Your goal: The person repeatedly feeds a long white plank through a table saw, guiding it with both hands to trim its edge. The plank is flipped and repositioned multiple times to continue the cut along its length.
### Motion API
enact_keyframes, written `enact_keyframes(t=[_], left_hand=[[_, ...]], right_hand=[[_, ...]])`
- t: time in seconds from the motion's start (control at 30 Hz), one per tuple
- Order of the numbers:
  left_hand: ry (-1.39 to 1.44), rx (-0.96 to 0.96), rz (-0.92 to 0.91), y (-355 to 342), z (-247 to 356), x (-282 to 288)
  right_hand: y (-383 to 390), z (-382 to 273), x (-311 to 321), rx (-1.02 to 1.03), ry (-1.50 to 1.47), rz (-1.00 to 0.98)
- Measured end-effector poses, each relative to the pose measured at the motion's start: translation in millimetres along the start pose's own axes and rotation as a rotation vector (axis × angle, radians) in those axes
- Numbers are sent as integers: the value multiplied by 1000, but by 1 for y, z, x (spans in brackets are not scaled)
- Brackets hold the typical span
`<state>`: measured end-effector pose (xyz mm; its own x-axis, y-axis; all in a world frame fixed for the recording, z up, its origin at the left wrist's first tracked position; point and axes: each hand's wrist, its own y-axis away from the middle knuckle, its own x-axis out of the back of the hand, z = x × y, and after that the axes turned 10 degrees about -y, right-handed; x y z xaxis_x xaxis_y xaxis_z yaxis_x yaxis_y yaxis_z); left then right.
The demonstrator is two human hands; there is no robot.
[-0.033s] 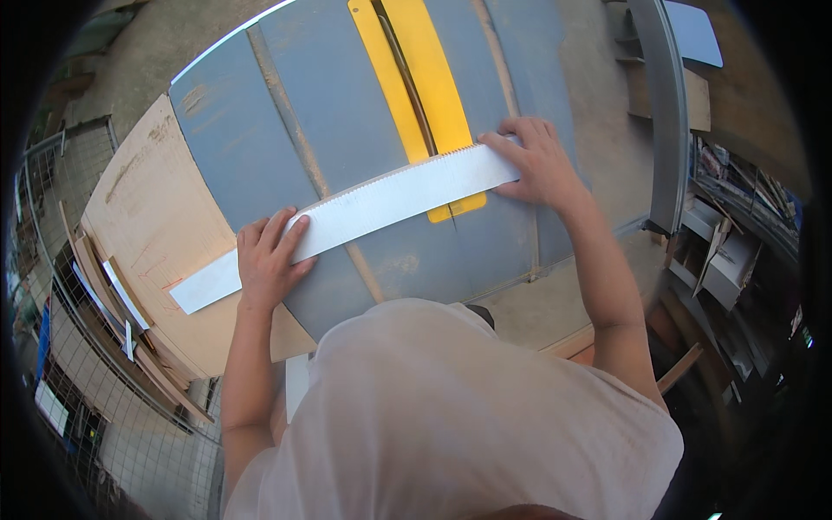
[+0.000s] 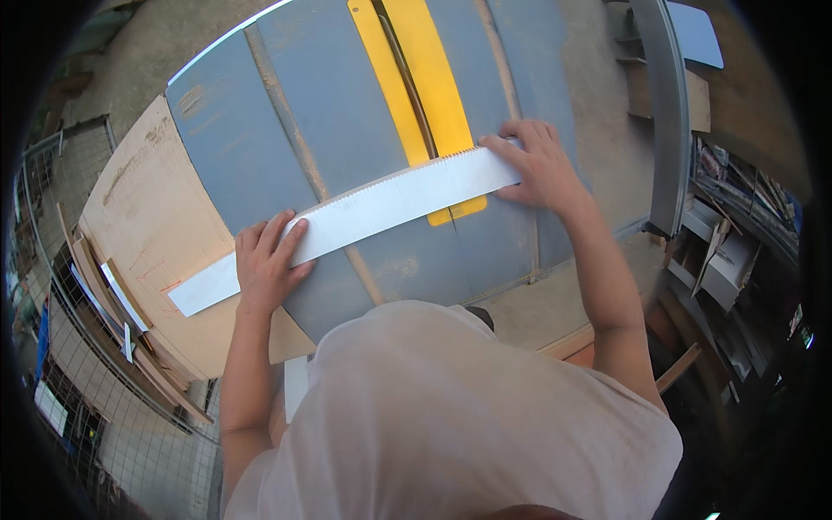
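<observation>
A long white strip (image 2: 381, 204) with a finely ridged far edge lies crosswise on the grey saw table (image 2: 312, 113), over the yellow insert (image 2: 438, 78) with its dark slot. Its left end rests on a pale wooden panel (image 2: 139, 199) that has red marks. My left hand (image 2: 269, 260) grips the strip toward its left end, fingers over it and thumb at the near edge. My right hand (image 2: 529, 165) grips the right end, with fingers curled over the far side.
A metal rail (image 2: 667, 121) runs along the right, beside shelves with offcuts and boxes (image 2: 726, 269). At the left, wood strips (image 2: 121, 312) lean by wire mesh (image 2: 78, 364). My shirt and forearms fill the lower middle.
</observation>
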<state>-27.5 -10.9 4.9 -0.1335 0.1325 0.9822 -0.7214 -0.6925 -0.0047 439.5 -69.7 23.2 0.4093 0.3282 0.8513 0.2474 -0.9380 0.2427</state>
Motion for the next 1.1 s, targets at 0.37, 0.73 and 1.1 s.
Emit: enact_keyframes(t=[0.37, 0.73, 1.1], left_hand=[[58, -35, 11, -2, -6, 0], [65, -28, -2, 3, -7, 3], [47, -44, -38, 3, -10, 1]], right_hand=[[-1, 1, -2, 1, -3, -1], [-1, -3, -4, 27, -12, 10], [-2, -2, -3, 25, -12, 9]])
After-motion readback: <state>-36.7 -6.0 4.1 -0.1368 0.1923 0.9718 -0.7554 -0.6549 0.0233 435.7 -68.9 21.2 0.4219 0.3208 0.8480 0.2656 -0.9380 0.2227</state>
